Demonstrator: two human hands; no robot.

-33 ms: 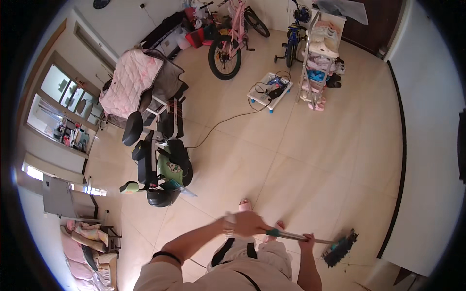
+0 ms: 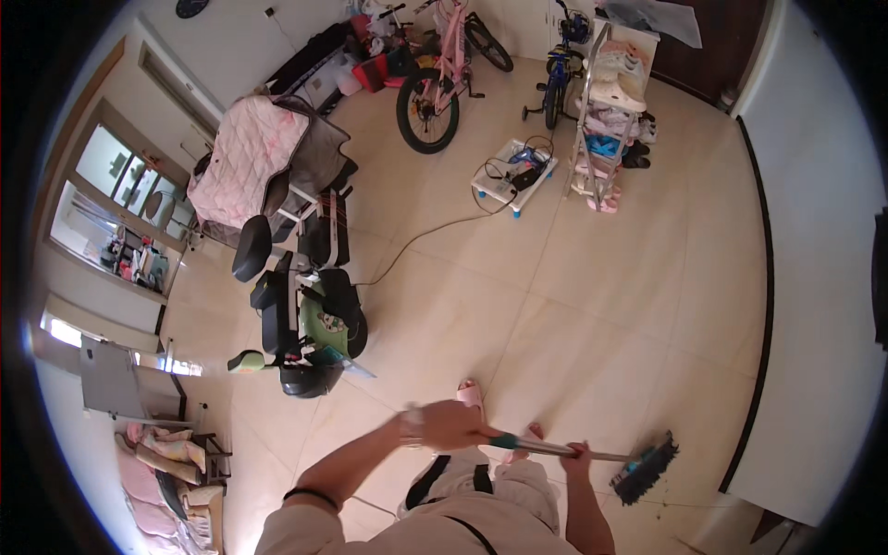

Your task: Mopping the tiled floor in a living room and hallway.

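I hold a broom (image 2: pixel 646 469) with both hands, its pole running almost level across my front toward the right. My left hand (image 2: pixel 455 424) is closed round the top end of the pole, next to a green sleeve on it. Further along the pole, my right hand (image 2: pixel 576 458) is wrapped round the bare shaft. The broom's dark bristles touch or hover just over the tiled floor at the lower right; I cannot tell which. Small specks of debris (image 2: pixel 662 507) lie beside the bristles. Pink slippers (image 2: pixel 470 394) are on my feet.
An electric scooter (image 2: pixel 314 324) stands at left, its cable (image 2: pixel 416 239) crossing the floor to a white wheeled stand (image 2: pixel 516 178). Beyond are a pink bicycle (image 2: pixel 444 79), a small blue bicycle (image 2: pixel 555 83) and a shoe rack (image 2: pixel 606 120). A white wall (image 2: pixel 823 231) bounds the right side.
Both hands have shifted slightly left along with the pole, the left hand more so. The broom head has moved a little left and away from me.
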